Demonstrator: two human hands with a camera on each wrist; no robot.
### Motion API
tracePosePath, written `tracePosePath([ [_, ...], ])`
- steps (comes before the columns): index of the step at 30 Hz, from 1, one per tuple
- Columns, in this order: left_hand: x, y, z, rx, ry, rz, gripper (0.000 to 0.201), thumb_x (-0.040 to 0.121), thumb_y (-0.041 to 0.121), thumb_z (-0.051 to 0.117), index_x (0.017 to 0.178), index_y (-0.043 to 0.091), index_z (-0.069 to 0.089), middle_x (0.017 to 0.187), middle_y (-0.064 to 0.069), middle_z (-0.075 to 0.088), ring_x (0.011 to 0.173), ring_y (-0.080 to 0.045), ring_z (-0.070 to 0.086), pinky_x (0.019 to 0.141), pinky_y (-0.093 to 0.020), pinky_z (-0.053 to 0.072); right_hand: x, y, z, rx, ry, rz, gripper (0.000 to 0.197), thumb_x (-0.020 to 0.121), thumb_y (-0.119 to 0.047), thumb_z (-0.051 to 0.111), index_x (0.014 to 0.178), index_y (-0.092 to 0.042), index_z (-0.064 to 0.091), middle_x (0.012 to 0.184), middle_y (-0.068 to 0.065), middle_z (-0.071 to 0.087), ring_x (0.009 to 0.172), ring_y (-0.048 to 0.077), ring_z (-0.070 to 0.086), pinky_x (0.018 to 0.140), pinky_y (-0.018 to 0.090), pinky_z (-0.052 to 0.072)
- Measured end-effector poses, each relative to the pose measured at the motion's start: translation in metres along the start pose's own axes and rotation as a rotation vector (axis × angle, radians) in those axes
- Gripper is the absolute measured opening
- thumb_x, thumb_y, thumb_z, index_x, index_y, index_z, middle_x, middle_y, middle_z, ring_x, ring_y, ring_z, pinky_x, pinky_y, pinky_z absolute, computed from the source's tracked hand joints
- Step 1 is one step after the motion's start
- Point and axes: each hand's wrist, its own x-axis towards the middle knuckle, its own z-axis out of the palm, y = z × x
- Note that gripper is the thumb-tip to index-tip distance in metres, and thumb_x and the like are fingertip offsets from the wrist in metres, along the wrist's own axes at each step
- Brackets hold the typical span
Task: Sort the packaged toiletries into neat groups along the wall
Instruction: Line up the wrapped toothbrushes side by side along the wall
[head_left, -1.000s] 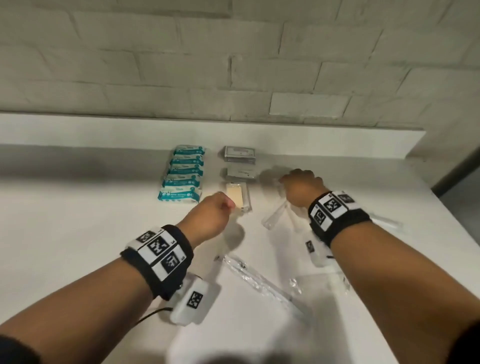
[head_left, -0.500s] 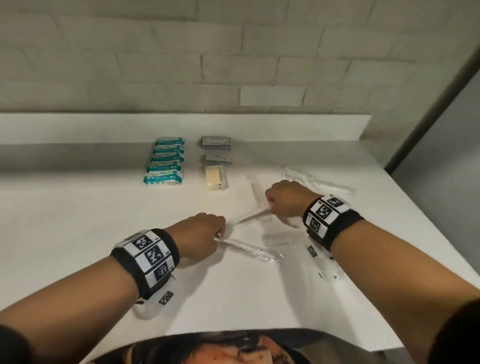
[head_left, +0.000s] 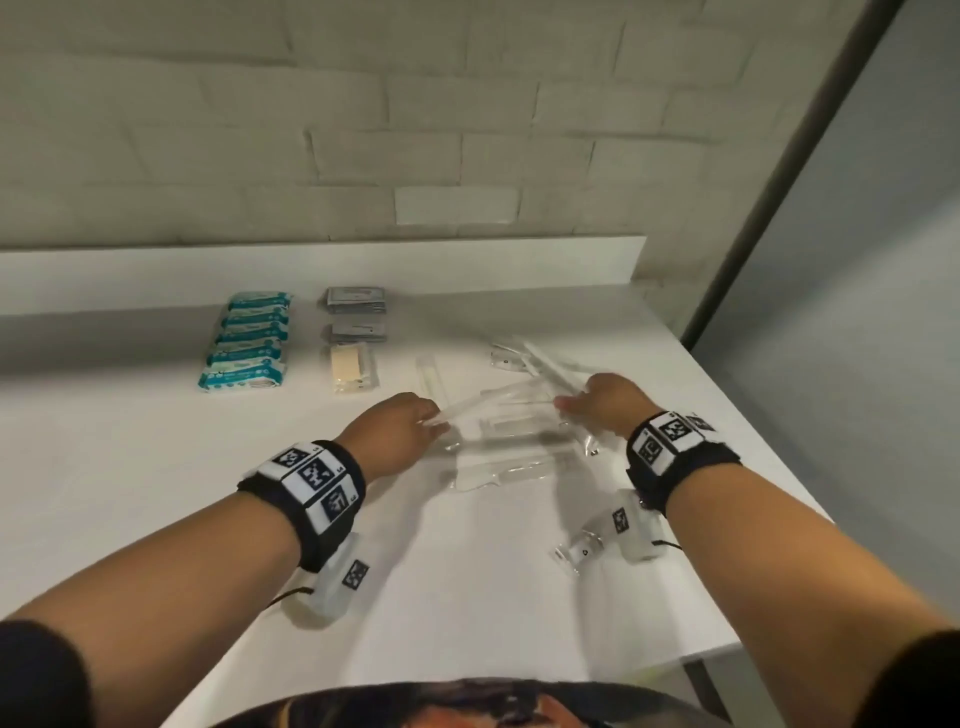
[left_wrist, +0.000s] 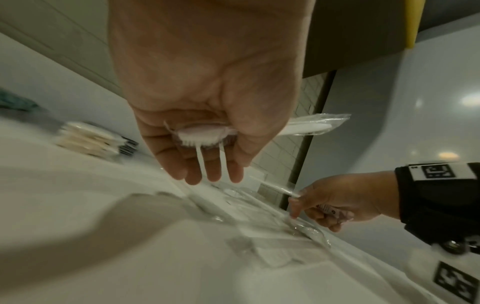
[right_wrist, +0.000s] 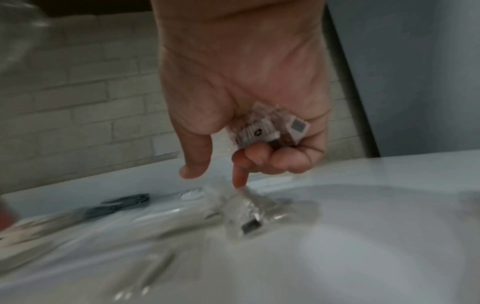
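Several clear-wrapped toothbrush packets lie loose on the white counter between my hands. My left hand grips one wrapped toothbrush, its bristle head in my palm and the wrapper sticking out past my thumb. My right hand curls round the labelled ends of a few clear packets, while its index finger points down onto another packet on the counter. Near the wall lie a row of teal packets, grey sachets and a beige bar packet.
One wrapped toothbrush lies alone right of the beige packet, and more clear packets lie beyond my right hand. The counter's right edge drops off beside a grey panel. A raised ledge runs along the brick wall.
My left hand has lifted the wrapped toothbrush it touched on the counter. Both hands have come closer together over the loose clear packets, and the view has swung right.
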Motion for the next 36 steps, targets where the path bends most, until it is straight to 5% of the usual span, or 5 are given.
tracePosePath([
  [10, 0.101, 0.065, 0.020, -0.068, 0.064, -0.046, 0.024, 0.098, 0.030, 0.045, 0.093, 0.012, 0.059, 0.088, -0.006, 0.060, 0.078, -0.023, 0.055, 0.065, -0.027, 0.035, 0.011, 0.016, 0.015, -0.091, -0.083, -0.032, 0.040, 0.081, -0.013, 0.049, 0.121, -0.006, 0.048, 0.121, 0.015, 0.053, 0.106, 0.031, 0.058, 0.082, 0.033, 0.048],
  [17, 0.158, 0.083, 0.041, 0.235, -0.103, 0.004, 0.044, 0.098, 0.027, 0.041, 0.142, 0.023, 0.039, 0.145, -0.003, 0.046, 0.130, -0.028, 0.044, 0.105, -0.037, 0.032, 0.039, 0.073, -0.010, -0.075, -0.109, 0.040, 0.027, 0.084, -0.014, 0.046, 0.109, -0.006, 0.055, 0.113, 0.016, 0.061, 0.102, 0.034, 0.060, 0.080, 0.034, 0.048],
  [28, 0.156, 0.082, 0.028, 0.480, 0.120, 0.035, 0.042, 0.089, 0.026, 0.038, 0.120, 0.005, 0.056, 0.122, -0.018, 0.052, 0.117, -0.040, 0.047, 0.101, -0.044, 0.038, 0.099, 0.054, -0.066, -0.018, 0.048, -0.094, 0.023, 0.084, -0.015, 0.060, 0.104, -0.003, 0.056, 0.101, 0.014, 0.060, 0.084, 0.027, 0.054, 0.064, 0.026, 0.036],
  [32, 0.117, 0.049, 0.004, 0.435, 0.129, -0.309, 0.037, 0.092, 0.023, 0.042, 0.120, 0.003, 0.053, 0.123, -0.019, 0.050, 0.113, -0.040, 0.050, 0.097, -0.045, 0.043, 0.111, 0.007, -0.047, 0.310, -0.232, -0.382, 0.024, 0.082, -0.005, 0.062, 0.103, -0.014, 0.056, 0.087, 0.005, 0.055, 0.072, 0.017, 0.053, 0.049, 0.018, 0.043],
  [36, 0.097, 0.027, 0.016, 0.356, -0.012, -0.377, 0.031, 0.097, 0.017, 0.035, 0.111, 0.002, 0.058, 0.118, -0.014, 0.055, 0.108, -0.031, 0.052, 0.093, -0.041, 0.046, 0.106, -0.004, -0.028, 0.200, -0.308, -0.478, 0.039, 0.082, -0.007, 0.063, 0.120, -0.011, 0.058, 0.092, -0.003, 0.056, 0.090, 0.020, 0.057, 0.079, 0.030, 0.049],
])
